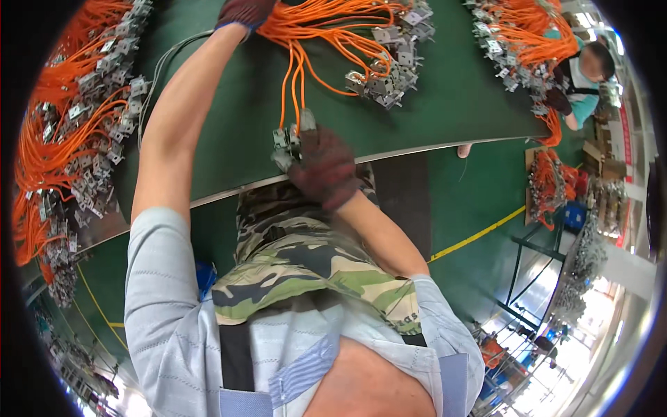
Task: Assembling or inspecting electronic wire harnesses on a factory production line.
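Both my hands wear dark red work gloves. At the top edge, my left hand closes around the gathered end of a bundle of orange cables; its fingers are partly cut off by the picture's edge. The cables fan out to the right and end in a heap of silvery metal end pieces. Near the table's front edge, my right hand has its grey-tipped fingers around a few metal end pieces on cables pulled apart from the heap. How its fingers grip them is partly hidden.
A green-topped table lies before me. Piles of orange cables with metal ends lie along its left side and at the far right. Beyond the right end is another person. A grey cord runs beside my left arm.
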`<action>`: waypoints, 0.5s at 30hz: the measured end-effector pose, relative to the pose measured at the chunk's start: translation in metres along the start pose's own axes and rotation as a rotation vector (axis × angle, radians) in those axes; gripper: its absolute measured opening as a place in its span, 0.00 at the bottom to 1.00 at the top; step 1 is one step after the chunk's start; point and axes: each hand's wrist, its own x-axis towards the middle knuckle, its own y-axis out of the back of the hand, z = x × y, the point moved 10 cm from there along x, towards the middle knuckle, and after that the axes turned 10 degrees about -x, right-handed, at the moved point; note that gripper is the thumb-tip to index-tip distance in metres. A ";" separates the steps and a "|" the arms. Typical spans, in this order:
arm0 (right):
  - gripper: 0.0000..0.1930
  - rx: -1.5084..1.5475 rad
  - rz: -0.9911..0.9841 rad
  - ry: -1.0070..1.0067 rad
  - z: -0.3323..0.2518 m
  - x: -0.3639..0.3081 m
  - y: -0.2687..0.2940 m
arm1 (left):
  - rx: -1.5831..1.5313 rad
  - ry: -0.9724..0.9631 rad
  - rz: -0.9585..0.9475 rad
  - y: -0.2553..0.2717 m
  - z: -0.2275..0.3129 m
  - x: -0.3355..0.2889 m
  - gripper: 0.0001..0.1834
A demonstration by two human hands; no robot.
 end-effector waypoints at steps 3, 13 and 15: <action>0.46 -0.015 0.039 -0.022 -0.013 0.024 0.000 | -0.055 0.098 -0.006 0.003 0.014 0.006 0.28; 0.40 -0.182 0.533 -0.221 0.088 0.020 0.126 | -0.339 0.153 0.024 -0.001 -0.003 -0.017 0.27; 0.40 -0.215 0.468 -0.193 0.101 0.035 0.110 | -0.300 -0.011 0.172 0.004 0.019 -0.037 0.25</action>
